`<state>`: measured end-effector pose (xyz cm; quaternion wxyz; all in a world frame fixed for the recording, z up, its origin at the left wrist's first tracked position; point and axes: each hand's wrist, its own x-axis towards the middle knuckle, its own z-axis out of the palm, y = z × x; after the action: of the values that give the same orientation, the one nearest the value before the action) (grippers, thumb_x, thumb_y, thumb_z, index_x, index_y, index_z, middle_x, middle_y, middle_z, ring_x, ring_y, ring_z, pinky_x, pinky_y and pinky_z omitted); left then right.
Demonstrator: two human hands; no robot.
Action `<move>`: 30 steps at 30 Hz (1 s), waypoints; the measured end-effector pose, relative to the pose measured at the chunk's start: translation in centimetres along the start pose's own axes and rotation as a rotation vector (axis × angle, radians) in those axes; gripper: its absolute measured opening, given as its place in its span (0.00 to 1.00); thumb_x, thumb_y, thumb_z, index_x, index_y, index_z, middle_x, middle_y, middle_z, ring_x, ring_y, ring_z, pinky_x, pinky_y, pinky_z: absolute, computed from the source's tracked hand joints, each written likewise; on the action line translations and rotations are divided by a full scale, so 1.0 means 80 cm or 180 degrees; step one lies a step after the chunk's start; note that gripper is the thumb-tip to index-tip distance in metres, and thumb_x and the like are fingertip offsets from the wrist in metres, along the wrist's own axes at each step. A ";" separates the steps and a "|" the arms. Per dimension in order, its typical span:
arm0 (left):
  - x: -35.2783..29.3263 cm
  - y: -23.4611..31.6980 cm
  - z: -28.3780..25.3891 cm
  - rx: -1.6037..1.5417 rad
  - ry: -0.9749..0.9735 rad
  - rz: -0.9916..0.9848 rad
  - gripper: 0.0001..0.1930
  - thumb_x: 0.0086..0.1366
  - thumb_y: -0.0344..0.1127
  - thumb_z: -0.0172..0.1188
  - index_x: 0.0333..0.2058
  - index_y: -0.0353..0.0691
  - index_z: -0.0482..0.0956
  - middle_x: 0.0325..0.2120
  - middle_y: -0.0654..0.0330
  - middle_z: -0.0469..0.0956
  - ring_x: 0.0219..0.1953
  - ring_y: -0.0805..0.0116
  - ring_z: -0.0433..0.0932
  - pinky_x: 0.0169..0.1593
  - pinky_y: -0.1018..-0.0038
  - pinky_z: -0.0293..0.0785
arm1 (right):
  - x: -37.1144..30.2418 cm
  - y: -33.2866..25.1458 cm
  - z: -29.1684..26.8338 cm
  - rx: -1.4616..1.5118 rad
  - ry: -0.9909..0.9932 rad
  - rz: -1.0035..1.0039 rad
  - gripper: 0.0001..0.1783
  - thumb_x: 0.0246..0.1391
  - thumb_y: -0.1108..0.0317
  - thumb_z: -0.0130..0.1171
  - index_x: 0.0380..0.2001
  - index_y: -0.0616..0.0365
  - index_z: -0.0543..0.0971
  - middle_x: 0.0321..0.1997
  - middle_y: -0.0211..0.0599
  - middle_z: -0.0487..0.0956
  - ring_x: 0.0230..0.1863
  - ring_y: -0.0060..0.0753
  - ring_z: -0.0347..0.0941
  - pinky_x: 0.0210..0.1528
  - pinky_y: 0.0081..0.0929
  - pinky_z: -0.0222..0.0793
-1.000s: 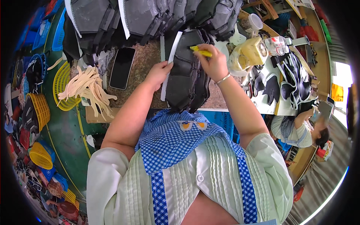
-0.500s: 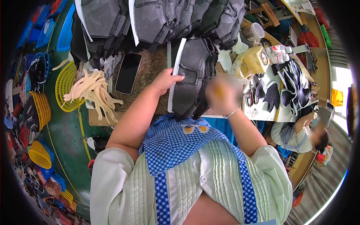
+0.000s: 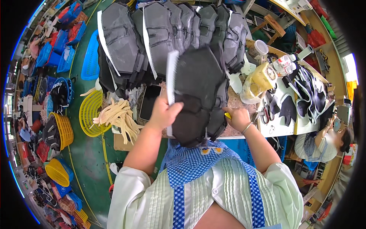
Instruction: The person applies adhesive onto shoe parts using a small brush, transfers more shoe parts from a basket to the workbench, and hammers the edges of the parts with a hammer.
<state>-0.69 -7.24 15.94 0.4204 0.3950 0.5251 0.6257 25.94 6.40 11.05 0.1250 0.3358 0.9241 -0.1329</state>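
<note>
My left hand (image 3: 164, 113) pinches the white-strip edge of a black fabric panel (image 3: 196, 74), thumb on top. This panel is lifted and tilted above another dark panel (image 3: 218, 121) lying on the worktable. My right hand (image 3: 239, 120) is closed at the right edge of that lower panel, with a small yellow object (image 3: 227, 115) showing between thumb and fingers; its kind cannot be made out. Beyond my hands, stacks of similar black panels (image 3: 160, 34) overlap, several with white strips along their left edges.
A phone (image 3: 150, 103) and a bunch of beige strips (image 3: 119, 117) lie left, by a yellow basket (image 3: 89, 114). Right are a yellowed glue container (image 3: 259, 82), scissors (image 3: 267, 113), clear bottles (image 3: 284, 65) and black cut pieces with white edging (image 3: 310, 95). Another person (image 3: 320, 143) sits far right.
My left hand has raised the panel by its white-strip edge, uncovering the panel beneath. My right hand stays at the right side with the yellow object. The view has shifted.
</note>
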 end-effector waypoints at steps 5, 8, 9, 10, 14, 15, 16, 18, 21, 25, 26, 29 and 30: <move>0.044 -0.004 0.003 0.0581 -0.0208 -0.0366 0.10 0.54 0.26 0.53 0.36 0.33 0.75 0.26 0.63 0.75 0.26 0.77 0.72 0.32 0.76 0.69 | -0.006 -0.009 -0.008 0.0851 0.1507 0.0155 0.11 0.46 0.61 0.57 0.35 0.48 0.79 0.24 0.41 0.79 0.25 0.45 0.76 0.28 0.39 0.71; 0.045 -0.090 0.019 -0.0183 -0.0023 -0.1576 0.06 0.54 0.27 0.55 0.32 0.35 0.74 0.24 0.64 0.73 0.24 0.76 0.70 0.30 0.76 0.69 | -0.005 -0.007 -0.017 0.0820 0.1670 0.0380 0.08 0.47 0.62 0.58 0.31 0.50 0.79 0.24 0.42 0.79 0.26 0.46 0.76 0.29 0.39 0.71; 0.040 -0.117 0.026 -0.0707 0.0189 -0.1803 0.06 0.54 0.26 0.55 0.31 0.34 0.74 0.25 0.63 0.74 0.24 0.75 0.71 0.31 0.76 0.70 | -0.009 -0.001 -0.017 0.0705 0.1646 0.0543 0.08 0.47 0.61 0.57 0.31 0.50 0.78 0.24 0.42 0.79 0.26 0.46 0.76 0.29 0.39 0.71; 0.033 -0.141 0.019 -0.1164 0.0013 -0.2036 0.10 0.53 0.25 0.55 0.36 0.33 0.75 0.29 0.60 0.76 0.29 0.70 0.75 0.37 0.72 0.73 | -0.014 0.008 -0.014 0.0615 0.1694 0.0553 0.08 0.48 0.61 0.57 0.32 0.50 0.78 0.25 0.42 0.79 0.26 0.46 0.76 0.29 0.39 0.71; 0.012 -0.138 0.015 -0.2318 -0.0335 -0.2360 0.19 0.51 0.25 0.52 0.45 0.29 0.74 0.39 0.50 0.78 0.42 0.57 0.79 0.51 0.62 0.75 | -0.032 0.024 -0.012 0.0932 0.1866 0.0616 0.12 0.49 0.63 0.57 0.38 0.46 0.77 0.25 0.41 0.79 0.26 0.46 0.76 0.30 0.38 0.72; 0.007 -0.140 0.017 -0.2481 -0.0303 -0.2332 0.21 0.51 0.26 0.52 0.46 0.28 0.73 0.40 0.49 0.78 0.44 0.57 0.78 0.51 0.62 0.75 | -0.035 0.023 -0.013 0.0918 0.1848 0.0676 0.12 0.49 0.63 0.57 0.38 0.46 0.77 0.25 0.41 0.79 0.26 0.46 0.76 0.30 0.38 0.72; 0.003 -0.141 0.015 -0.2470 -0.0320 -0.2353 0.21 0.51 0.26 0.52 0.46 0.28 0.73 0.40 0.49 0.78 0.44 0.57 0.78 0.51 0.62 0.75 | -0.034 0.015 -0.017 0.0933 0.1731 0.0446 0.14 0.48 0.63 0.57 0.40 0.46 0.77 0.26 0.40 0.79 0.27 0.45 0.76 0.30 0.38 0.72; -0.002 -0.152 0.011 -0.2384 -0.0231 -0.2460 0.24 0.49 0.27 0.53 0.48 0.28 0.72 0.42 0.48 0.77 0.45 0.55 0.77 0.54 0.60 0.72 | -0.024 0.004 -0.016 0.0932 0.1641 -0.0161 0.22 0.45 0.64 0.58 0.47 0.44 0.75 0.25 0.36 0.78 0.28 0.43 0.76 0.30 0.36 0.71; -0.003 -0.164 0.003 -0.2671 -0.0282 -0.2495 0.32 0.45 0.28 0.52 0.53 0.29 0.67 0.49 0.42 0.73 0.53 0.47 0.72 0.56 0.57 0.70 | -0.005 -0.013 -0.017 0.0718 0.1078 -0.0586 0.26 0.44 0.64 0.58 0.51 0.40 0.74 0.24 0.35 0.77 0.27 0.41 0.76 0.29 0.37 0.70; -0.012 -0.146 0.006 -0.3309 -0.0305 -0.1943 0.36 0.42 0.29 0.52 0.56 0.29 0.64 0.51 0.40 0.69 0.58 0.42 0.65 0.59 0.56 0.67 | 0.023 -0.006 0.000 -0.0044 -0.0322 -0.0426 0.30 0.46 0.67 0.53 0.55 0.32 0.71 0.24 0.33 0.78 0.27 0.38 0.77 0.29 0.35 0.70; -0.013 -0.128 0.002 -0.3199 -0.0366 -0.1743 0.37 0.41 0.29 0.52 0.57 0.29 0.63 0.52 0.39 0.68 0.60 0.40 0.62 0.60 0.56 0.66 | 0.025 -0.006 -0.004 -0.0074 -0.0389 -0.0435 0.30 0.46 0.67 0.52 0.56 0.33 0.71 0.25 0.33 0.79 0.28 0.37 0.77 0.30 0.34 0.70; -0.012 -0.090 -0.015 -0.3132 -0.0347 -0.1279 0.36 0.42 0.26 0.52 0.57 0.30 0.63 0.52 0.42 0.69 0.60 0.43 0.63 0.60 0.60 0.66 | 0.025 -0.021 -0.017 -0.0269 -0.0548 -0.0452 0.29 0.46 0.66 0.52 0.56 0.35 0.72 0.25 0.34 0.79 0.30 0.37 0.78 0.30 0.35 0.70; -0.014 -0.059 -0.016 -0.2470 -0.0124 -0.1082 0.33 0.45 0.23 0.53 0.56 0.32 0.64 0.51 0.47 0.71 0.56 0.49 0.68 0.58 0.62 0.68 | 0.026 -0.021 -0.015 -0.0262 -0.0482 -0.0497 0.29 0.46 0.66 0.52 0.56 0.35 0.72 0.25 0.34 0.79 0.30 0.37 0.78 0.30 0.35 0.70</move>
<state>-1.03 -8.26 11.00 0.6450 0.1269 0.3002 0.6912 23.12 6.76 11.79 0.1973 0.2463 0.9401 -0.1291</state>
